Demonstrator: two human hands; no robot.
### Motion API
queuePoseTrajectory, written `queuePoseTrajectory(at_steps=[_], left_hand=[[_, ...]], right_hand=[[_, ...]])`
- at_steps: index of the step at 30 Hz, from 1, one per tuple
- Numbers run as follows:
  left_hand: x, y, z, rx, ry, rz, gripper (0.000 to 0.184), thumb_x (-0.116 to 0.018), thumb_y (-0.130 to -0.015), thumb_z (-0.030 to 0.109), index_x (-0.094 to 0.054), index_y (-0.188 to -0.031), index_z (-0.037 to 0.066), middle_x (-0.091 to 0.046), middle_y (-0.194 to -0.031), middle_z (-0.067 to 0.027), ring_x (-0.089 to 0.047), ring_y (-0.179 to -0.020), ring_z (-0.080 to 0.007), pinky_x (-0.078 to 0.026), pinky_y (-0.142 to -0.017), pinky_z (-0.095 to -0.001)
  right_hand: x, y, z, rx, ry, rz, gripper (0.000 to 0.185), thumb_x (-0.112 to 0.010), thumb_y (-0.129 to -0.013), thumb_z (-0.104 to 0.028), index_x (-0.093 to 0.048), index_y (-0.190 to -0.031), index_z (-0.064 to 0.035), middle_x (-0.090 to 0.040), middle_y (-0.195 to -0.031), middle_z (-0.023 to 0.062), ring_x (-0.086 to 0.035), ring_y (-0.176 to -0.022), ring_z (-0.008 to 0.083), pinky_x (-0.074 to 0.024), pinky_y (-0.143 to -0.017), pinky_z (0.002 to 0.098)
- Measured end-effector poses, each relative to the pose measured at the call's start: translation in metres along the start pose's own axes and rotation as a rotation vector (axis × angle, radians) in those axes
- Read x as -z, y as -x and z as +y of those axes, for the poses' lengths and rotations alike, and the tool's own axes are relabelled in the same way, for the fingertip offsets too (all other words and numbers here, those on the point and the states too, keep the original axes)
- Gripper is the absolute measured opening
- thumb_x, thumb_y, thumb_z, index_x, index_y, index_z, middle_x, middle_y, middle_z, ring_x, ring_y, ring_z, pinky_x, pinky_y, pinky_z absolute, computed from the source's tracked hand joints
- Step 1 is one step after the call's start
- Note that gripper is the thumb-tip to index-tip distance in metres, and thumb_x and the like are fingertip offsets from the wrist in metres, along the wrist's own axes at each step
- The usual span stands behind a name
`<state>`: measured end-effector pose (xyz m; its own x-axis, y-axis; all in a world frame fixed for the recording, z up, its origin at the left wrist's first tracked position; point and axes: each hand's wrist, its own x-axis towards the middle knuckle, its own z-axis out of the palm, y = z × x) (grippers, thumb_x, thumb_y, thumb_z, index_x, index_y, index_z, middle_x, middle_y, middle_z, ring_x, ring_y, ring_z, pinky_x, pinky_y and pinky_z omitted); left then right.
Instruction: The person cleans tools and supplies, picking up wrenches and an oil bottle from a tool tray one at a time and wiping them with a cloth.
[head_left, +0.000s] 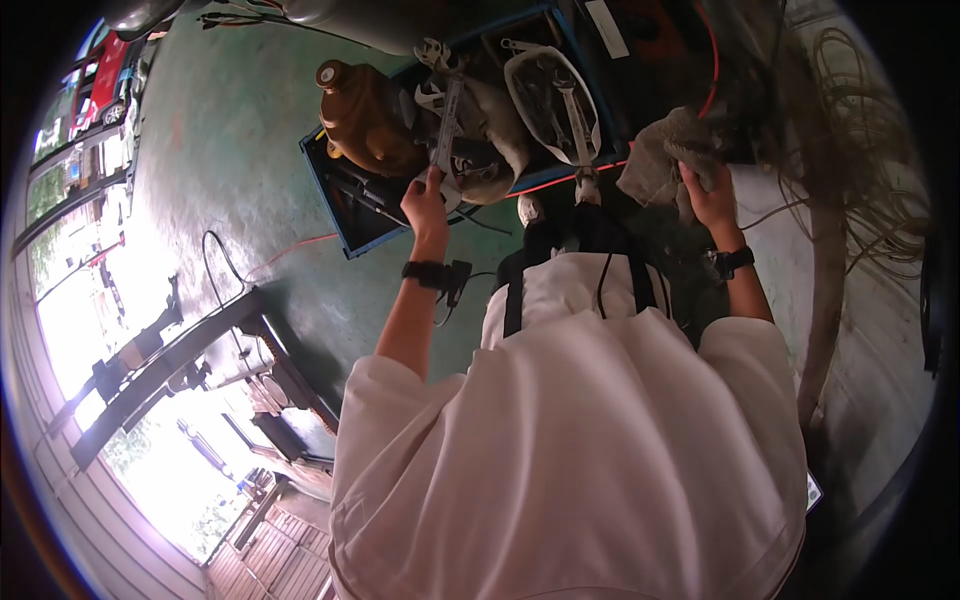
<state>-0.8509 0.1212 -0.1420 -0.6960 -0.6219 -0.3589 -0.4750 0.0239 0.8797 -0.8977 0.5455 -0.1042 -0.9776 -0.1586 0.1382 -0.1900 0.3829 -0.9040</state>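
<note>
My left hand (427, 212) is closed round the lower end of an adjustable wrench (447, 135), whose head points away from me over a blue-edged tool tray (347, 243). Bunched in my right hand (712, 197) is a grey rag (662, 150), with the fingers partly hidden by its folds. Just left of the wrench stands a brown plastic jug (362, 110). Behind the wrench's head lies another metal wrench (436, 54). A pale open container (520, 95) to the right holds several metal tools.
An orange-red cable (553, 183) runs along the tray's near side. Coiled hoses (868, 130) hang at the right wall. At the left, a dark metal frame (190, 345) stands near the bright opening. My shoes (530, 208) are close to the tray.
</note>
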Motion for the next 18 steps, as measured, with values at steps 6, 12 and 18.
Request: queuePoseTrajectory(at_steps=[6,12,18], left_hand=[[-0.028,-0.015,-0.027,-0.029,-0.191,-0.260,0.033,-0.058,-0.089,0.027,-0.063,-0.099,-0.003,-0.060,-0.074,-0.0036,-0.051,-0.067,-0.0092,-0.042,-0.062,-0.0251],[-0.023,-0.012,-0.038,-0.240,-0.485,-0.241,0.036,-0.054,-0.088,0.030,-0.064,-0.101,-0.003,-0.068,-0.086,-0.0136,-0.062,-0.075,-0.0135,-0.047,-0.065,-0.0268],[0.005,-0.007,-0.014,-0.076,-0.003,-0.298,0.038,-0.049,-0.086,0.008,-0.048,-0.123,0.001,-0.064,-0.103,-0.0152,-0.065,-0.082,-0.0211,-0.049,-0.075,-0.0272]], right_hand=[[0.016,0.005,0.023,-0.049,-0.020,-0.038,0.026,-0.061,-0.085,-0.019,-0.062,-0.102,0.0008,-0.065,-0.101,0.0137,-0.061,-0.095,0.0232,-0.0449,-0.084,0.0324],[0.004,0.006,0.025,-0.025,-0.025,-0.012,0.026,-0.063,-0.084,-0.019,-0.062,-0.100,0.0018,-0.065,-0.100,0.0130,-0.061,-0.093,0.0231,-0.0446,-0.084,0.0327],[-0.013,0.007,0.008,-0.048,-0.083,-0.028,0.024,-0.063,-0.084,-0.017,-0.063,-0.100,0.0007,-0.065,-0.100,0.0115,-0.062,-0.093,0.0219,-0.0449,-0.084,0.0322]])
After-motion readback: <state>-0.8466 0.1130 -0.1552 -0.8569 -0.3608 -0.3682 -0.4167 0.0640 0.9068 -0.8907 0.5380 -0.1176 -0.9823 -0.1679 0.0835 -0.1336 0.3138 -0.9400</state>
